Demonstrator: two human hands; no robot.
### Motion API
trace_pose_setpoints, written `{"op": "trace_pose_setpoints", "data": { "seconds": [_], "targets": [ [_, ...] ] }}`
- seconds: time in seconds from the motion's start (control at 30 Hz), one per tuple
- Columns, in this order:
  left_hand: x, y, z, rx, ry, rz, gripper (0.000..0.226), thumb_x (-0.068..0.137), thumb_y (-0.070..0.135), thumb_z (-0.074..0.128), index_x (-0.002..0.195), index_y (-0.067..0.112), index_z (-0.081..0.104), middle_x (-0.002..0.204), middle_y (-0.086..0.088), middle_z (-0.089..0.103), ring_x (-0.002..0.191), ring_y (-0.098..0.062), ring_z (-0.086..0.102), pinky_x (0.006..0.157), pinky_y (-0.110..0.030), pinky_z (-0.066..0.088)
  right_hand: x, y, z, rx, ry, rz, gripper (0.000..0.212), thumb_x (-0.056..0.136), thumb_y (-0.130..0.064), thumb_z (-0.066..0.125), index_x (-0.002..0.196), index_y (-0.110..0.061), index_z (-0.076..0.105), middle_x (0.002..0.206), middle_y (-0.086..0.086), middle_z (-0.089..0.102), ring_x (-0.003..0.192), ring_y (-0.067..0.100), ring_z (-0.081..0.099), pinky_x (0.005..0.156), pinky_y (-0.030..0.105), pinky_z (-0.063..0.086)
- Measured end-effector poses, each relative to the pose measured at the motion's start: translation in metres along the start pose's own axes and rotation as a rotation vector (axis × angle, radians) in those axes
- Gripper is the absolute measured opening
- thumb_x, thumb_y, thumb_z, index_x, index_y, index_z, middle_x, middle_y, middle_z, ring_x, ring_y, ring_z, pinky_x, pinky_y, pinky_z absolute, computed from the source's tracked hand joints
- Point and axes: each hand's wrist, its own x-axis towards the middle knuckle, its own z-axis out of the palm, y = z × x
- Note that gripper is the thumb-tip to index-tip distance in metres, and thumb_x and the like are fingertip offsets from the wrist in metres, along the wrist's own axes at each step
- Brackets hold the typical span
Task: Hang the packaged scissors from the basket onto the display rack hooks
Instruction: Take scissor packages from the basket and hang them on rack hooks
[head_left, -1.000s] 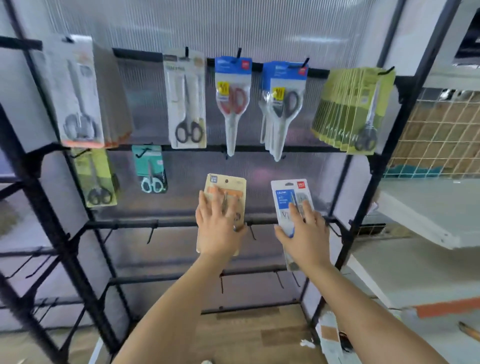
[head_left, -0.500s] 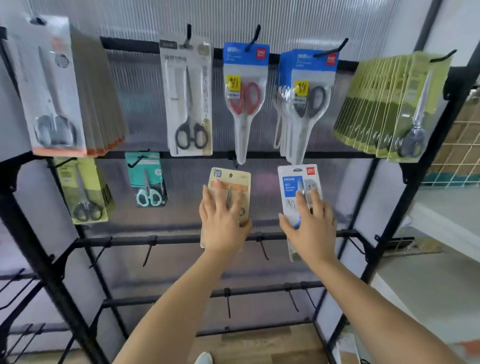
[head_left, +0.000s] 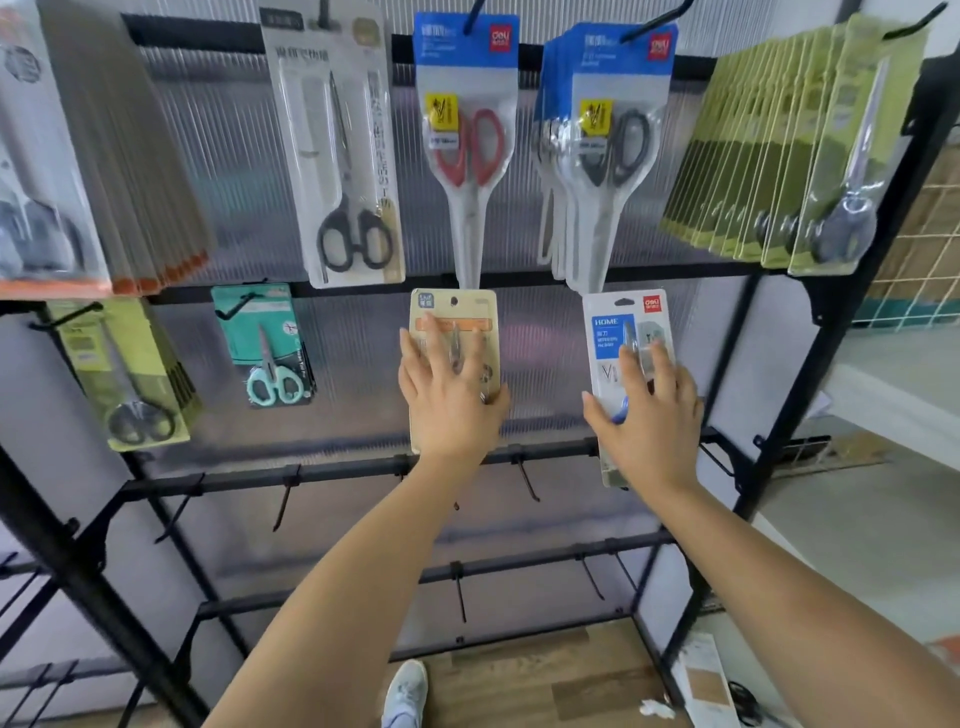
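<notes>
Both your hands are up at the middle rail of the display rack, each laid flat with spread fingers on a pack. Your left hand presses the tan carded scissors pack just under that rail, below the red-handled scissors pack; your right hand presses the white-and-blue HOME scissors pack further right along the rail, under the grey-handled scissors packs. Whether either hang hole is already seated on a hook, you cannot tell from here. These look light, stiff cards with a slick plastic blister, so they should slide under flat palms; take them by the card edges, near the top hole, to steer them.
</notes>
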Motion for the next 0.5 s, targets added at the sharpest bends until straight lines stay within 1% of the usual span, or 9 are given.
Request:
{"op": "trace_pose_setpoints", "data": {
  "seconds": [0.2, 0.3, 0.33, 0.43, 0.5],
  "targets": [
    [0.0009, 0.0010, 0.0046, 0.013, 0.020, 0.012, 0.066, 0.089, 0.045, 0.055, 0.147, 0.027, 0.028, 0.158, -0.019, -0.003, 0.142, -0.046, -0.006, 0.114, -0.053, 0.010, -0.0014, -0.0020, 0.0018, 0.016, -0.009, 0.001, 0.062, 0.086, -0.047, 0.060, 0.134, -0.011, 0.047, 0.145, 0.019, 0.036, 0.125, 0.047, 0.037, 0.092, 0.059, 0.040],
    [-0.0001, 0.0035, 0.0077, -0.011, 0.065, -0.015, 0.067, 0.086, 0.044, 0.060, 0.145, 0.024, 0.034, 0.157, -0.021, 0.006, 0.141, -0.048, 0.002, 0.112, -0.055, 0.016, -0.0010, -0.0044, 0.0007, 0.004, 0.006, -0.018, 0.063, 0.084, -0.052, 0.051, 0.132, -0.011, 0.048, 0.143, 0.020, 0.038, 0.122, 0.047, 0.039, 0.088, 0.057, 0.042],
    [-0.0007, 0.0051, 0.0075, -0.015, 0.065, -0.019, 0.067, 0.087, 0.044, 0.059, 0.145, 0.024, 0.032, 0.157, -0.020, 0.005, 0.142, -0.047, 0.001, 0.112, -0.055, 0.015, -0.0002, -0.0052, 0.0002, 0.011, 0.006, -0.017, 0.064, 0.084, -0.052, 0.049, 0.132, -0.011, 0.048, 0.143, 0.020, 0.038, 0.122, 0.047, 0.039, 0.088, 0.057, 0.042],
    [-0.0016, 0.0076, 0.0090, -0.010, 0.003, -0.021, 0.068, 0.091, 0.047, 0.050, 0.149, 0.028, 0.021, 0.158, -0.016, -0.008, 0.142, -0.043, -0.009, 0.115, -0.052, 0.005, 0.0001, -0.0079, -0.0018, 0.016, 0.007, -0.013, 0.064, 0.083, -0.053, 0.048, 0.133, -0.011, 0.048, 0.143, 0.019, 0.038, 0.123, 0.046, 0.039, 0.089, 0.057, 0.042],
    [-0.0021, 0.0078, 0.0095, -0.004, -0.006, -0.034, 0.067, 0.092, 0.048, 0.047, 0.149, 0.029, 0.017, 0.158, -0.014, -0.011, 0.142, -0.041, -0.012, 0.115, -0.050, 0.003, -0.0007, -0.0088, -0.0025, 0.003, 0.015, -0.021, 0.064, 0.083, -0.052, 0.049, 0.132, -0.011, 0.048, 0.142, 0.019, 0.039, 0.121, 0.046, 0.040, 0.088, 0.056, 0.043]
  ]
}}
